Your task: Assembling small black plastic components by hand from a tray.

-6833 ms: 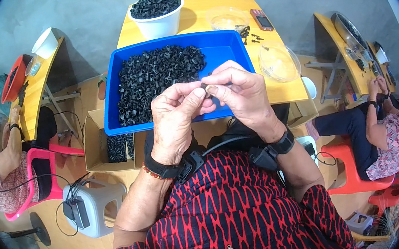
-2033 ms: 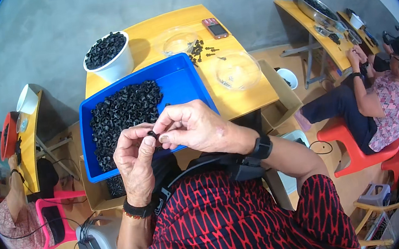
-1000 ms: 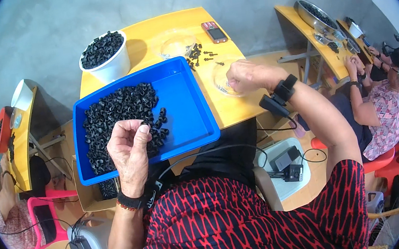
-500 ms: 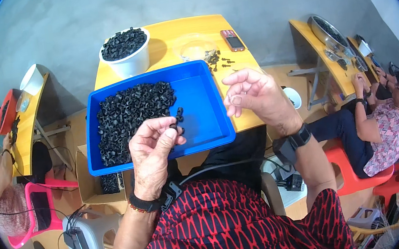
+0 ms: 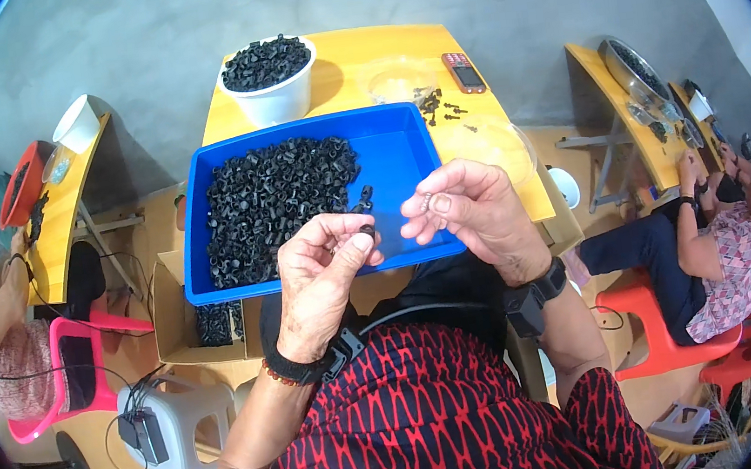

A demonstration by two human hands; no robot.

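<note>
Over the near edge of a blue tray (image 5: pixel 397 143), my left hand (image 5: pixel 328 264) pinches a small black plastic clip (image 5: pixel 367 230) between thumb and fingertips. Another black piece (image 5: pixel 365 199) shows just beyond those fingers. My right hand (image 5: pixel 476 213) is a short way to the right, its thumb and fingers closed on a small pale piece (image 5: pixel 425 202) that looks coil-like. The two hands are apart, fingertips facing each other. A heap of black plastic parts (image 5: pixel 274 209) fills the left and middle of the tray.
On the yellow table (image 5: pixel 353 50) stand a white bucket (image 5: pixel 273 104) heaped with black parts, a clear shallow dish (image 5: pixel 390 85), several loose dark pieces (image 5: pixel 429 101) and a red phone (image 5: pixel 465 72). A cardboard box (image 5: pixel 176 325) sits below. People work at side tables left and right.
My right hand has come down and closer to my left hand, its fingers now pinched together. The left hand still holds the clip. The whole view has shifted slightly.
</note>
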